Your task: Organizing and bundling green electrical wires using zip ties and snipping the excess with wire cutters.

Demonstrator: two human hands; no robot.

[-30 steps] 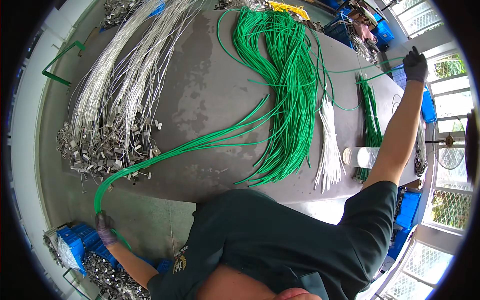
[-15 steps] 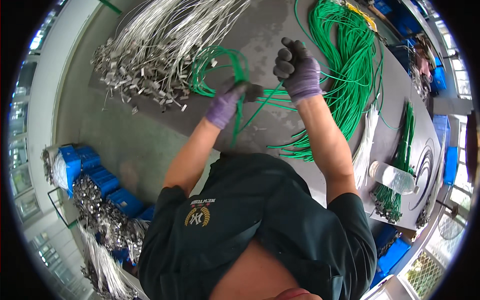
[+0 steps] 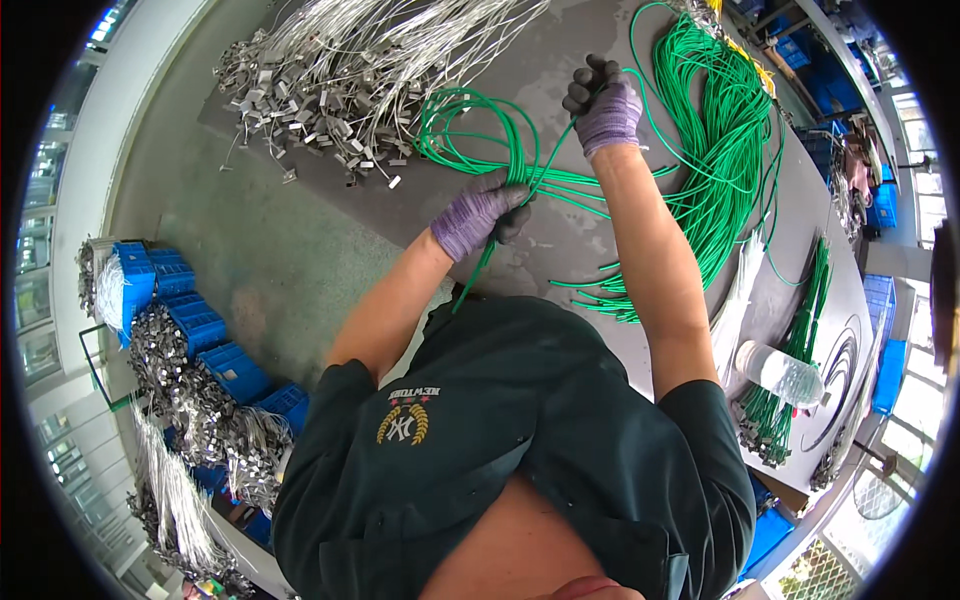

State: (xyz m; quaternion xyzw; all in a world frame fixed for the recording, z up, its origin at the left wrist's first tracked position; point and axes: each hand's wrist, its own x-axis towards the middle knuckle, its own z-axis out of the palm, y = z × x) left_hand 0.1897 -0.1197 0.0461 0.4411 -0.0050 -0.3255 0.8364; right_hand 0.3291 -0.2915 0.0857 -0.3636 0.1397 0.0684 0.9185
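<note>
Both my hands wear purple gloves with dark grey fingers. My left hand (image 3: pixel 484 212) is closed around a looped bundle of green cables (image 3: pixel 513 140), whose cut ends hang below the fist. Up and to the right, my right hand (image 3: pixel 604 103) is closed on a single green cable that slants up from the left hand. A large heap of loose green cables (image 3: pixel 715 150) lies on the grey table (image 3: pixel 560 60), right of my right hand. Several straight green strands run from the held loops toward that heap.
At the far left of the table lie white wires (image 3: pixel 390 40) with metal-tagged ends (image 3: pixel 310 110). A clear plastic bottle (image 3: pixel 780 373) rests over a tied green bundle (image 3: pixel 815 300) at the right. Blue crates (image 3: pixel 235 370) stand on the floor at left.
My left hand's grip on the bundle has settled from a blur, slightly lower and to the right. My right hand has moved up a little, with the single cable drawn between the hands.
</note>
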